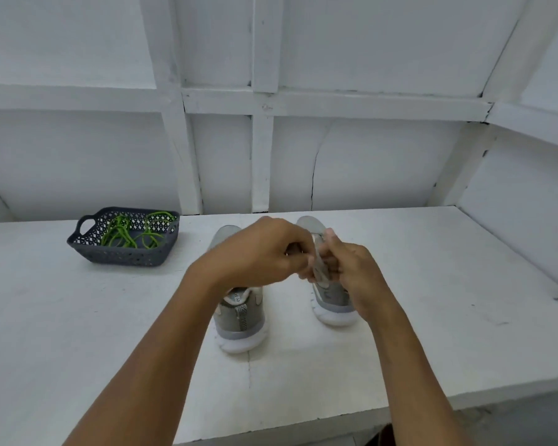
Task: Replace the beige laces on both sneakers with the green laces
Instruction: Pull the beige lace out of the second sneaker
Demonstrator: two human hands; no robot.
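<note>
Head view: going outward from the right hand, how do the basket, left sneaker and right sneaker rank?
1. right sneaker, gripped by the right hand.
2. left sneaker, just to its left.
3. basket, far left, near the wall.

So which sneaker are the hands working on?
The right sneaker, farther from the basket: both the left hand and right hand grip its top. No hand grips the left sneaker.

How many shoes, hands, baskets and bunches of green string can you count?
Sneakers: 2, near sneaker and far sneaker
Hands: 2, left hand and right hand
Basket: 1
Bunch of green laces: 1
Total: 6
</note>
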